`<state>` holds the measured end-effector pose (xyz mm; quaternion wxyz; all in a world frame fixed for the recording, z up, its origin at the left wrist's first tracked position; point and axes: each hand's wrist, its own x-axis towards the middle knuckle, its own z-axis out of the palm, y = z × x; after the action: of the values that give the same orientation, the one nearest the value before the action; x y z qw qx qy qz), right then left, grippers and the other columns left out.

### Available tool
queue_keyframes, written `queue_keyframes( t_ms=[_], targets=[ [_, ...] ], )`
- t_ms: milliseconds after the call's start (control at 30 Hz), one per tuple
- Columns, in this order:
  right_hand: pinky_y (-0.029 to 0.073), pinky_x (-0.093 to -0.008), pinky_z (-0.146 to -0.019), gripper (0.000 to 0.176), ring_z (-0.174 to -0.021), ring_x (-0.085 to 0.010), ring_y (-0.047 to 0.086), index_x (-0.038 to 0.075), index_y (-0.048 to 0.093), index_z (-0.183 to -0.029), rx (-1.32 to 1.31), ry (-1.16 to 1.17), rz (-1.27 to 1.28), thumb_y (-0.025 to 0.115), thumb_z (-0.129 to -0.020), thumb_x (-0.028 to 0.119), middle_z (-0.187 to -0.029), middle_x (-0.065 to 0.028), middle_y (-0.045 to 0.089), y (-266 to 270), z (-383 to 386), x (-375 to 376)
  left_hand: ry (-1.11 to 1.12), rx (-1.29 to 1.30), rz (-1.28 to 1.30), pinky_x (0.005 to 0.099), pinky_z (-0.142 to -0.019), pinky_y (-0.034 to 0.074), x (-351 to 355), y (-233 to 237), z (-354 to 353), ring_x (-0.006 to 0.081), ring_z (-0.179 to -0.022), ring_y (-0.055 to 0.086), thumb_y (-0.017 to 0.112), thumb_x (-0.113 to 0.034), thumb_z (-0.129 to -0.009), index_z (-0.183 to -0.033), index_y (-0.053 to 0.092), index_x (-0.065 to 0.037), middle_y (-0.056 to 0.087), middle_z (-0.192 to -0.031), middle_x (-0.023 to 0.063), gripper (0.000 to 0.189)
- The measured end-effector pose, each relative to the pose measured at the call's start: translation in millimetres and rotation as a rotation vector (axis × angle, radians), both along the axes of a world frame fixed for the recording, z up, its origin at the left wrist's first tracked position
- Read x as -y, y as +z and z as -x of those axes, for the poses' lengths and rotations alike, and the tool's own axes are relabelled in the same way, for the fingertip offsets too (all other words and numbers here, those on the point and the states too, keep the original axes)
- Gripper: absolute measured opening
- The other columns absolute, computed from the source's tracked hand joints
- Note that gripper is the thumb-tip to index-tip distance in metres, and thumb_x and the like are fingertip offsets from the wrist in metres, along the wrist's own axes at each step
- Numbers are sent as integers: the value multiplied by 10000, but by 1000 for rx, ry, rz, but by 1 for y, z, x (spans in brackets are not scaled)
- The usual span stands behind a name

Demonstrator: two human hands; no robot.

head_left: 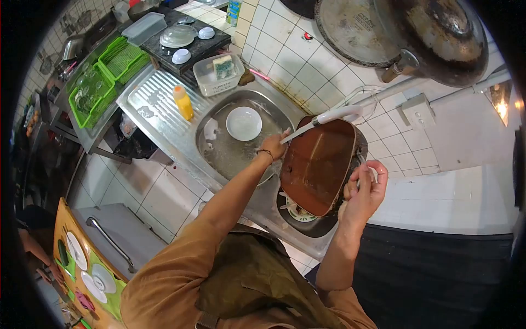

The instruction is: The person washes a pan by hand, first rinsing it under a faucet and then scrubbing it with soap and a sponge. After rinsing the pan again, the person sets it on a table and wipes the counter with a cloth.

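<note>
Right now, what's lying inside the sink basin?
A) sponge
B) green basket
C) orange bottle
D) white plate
D: the white plate lies flat in the sink basin, just past the left hand, whose grip is on the brown pan. The orange bottle stands outside the basin on the drainboard.

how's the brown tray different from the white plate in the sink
The brown tray is roughly rectangular with rounded corners; the white plate is round. The tray is tilted up on edge, gripped by the left hand with the right hand at its other side; the plate lies flat and untouched in the sink. The tray looks clearly bigger than the plate. Both are at the same steel sink.
</note>
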<state>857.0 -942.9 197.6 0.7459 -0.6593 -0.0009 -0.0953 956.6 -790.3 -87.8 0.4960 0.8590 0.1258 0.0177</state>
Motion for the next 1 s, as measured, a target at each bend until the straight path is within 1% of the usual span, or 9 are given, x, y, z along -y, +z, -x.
queue_keyframes(
  t_ms=[133,333,400,467,533,667,733,800,1000],
  targets=[
    [252,-166,-419,141,-505,-23,391,68,478,-1028,99,30,146,556,-917,30,-708,-22,514,-18,4,-8,-118,-282,-46,500,-901,467,-4,19,6,433,-1020,598,303,-443,-977,-1163,645,-171,631,-1100,240,475],
    [323,-169,-492,166,-571,-34,449,51,478,-1018,157,49,233,590,-900,15,-747,-12,527,-36,10,-13,28,-574,463,470,-909,475,5,37,14,396,-1049,608,391,-455,-941,-1152,645,-115,632,-1113,243,474],
    [344,-172,-532,166,-598,-38,462,45,487,-1002,207,22,285,603,-890,8,-769,-13,529,-42,8,-11,13,-494,407,460,-893,486,18,14,8,379,-1050,610,431,-441,-925,-1169,626,-106,635,-1118,228,458],
    [327,-170,-495,160,-578,-35,448,59,465,-999,307,31,400,582,-900,9,-721,-16,516,-52,2,-3,-82,-236,46,451,-876,498,35,-36,-9,361,-1052,612,471,-428,-909,-1186,606,-97,637,-1122,213,452],
    [333,-172,-489,162,-580,-38,451,64,456,-988,360,35,470,574,-898,-1,-704,-15,504,-54,4,3,-182,-101,-166,443,-856,511,39,-28,-6,345,-1055,611,516,-411,-890,-1191,589,-86,640,-1124,198,449],
    [375,-179,-521,183,-612,-48,476,59,461,-960,388,52,548,578,-868,-46,-721,-4,490,-53,11,18,-329,-11,-170,411,-838,509,51,-46,-14,332,-961,631,789,-212,-652,-1171,553,-67,663,-1050,127,588],
    [379,-181,-520,184,-615,-47,477,57,462,-954,400,68,591,571,-862,-59,-721,-4,492,-55,17,28,-269,23,305,387,-746,546,61,-49,-6,269,-840,647,640,-241,-825,-993,595,-50,638,-883,107,258],
    [373,-180,-508,175,-614,-43,476,53,460,-951,433,82,614,557,-865,-64,-718,-8,500,-55,18,34,67,-317,1054,304,-639,552,78,-40,-3,162,-685,617,566,-355,-943,-838,628,-30,613,-763,59,347],
    [315,-164,-482,124,-585,-40,432,66,474,-941,167,-163,184,553,-881,-9,-739,-29,513,-30,18,68,-51,-132,1040,260,-608,509,69,-25,15,129,-709,633,557,-322,-965,-1079,666,-26,667,-899,28,335]
  ],
)
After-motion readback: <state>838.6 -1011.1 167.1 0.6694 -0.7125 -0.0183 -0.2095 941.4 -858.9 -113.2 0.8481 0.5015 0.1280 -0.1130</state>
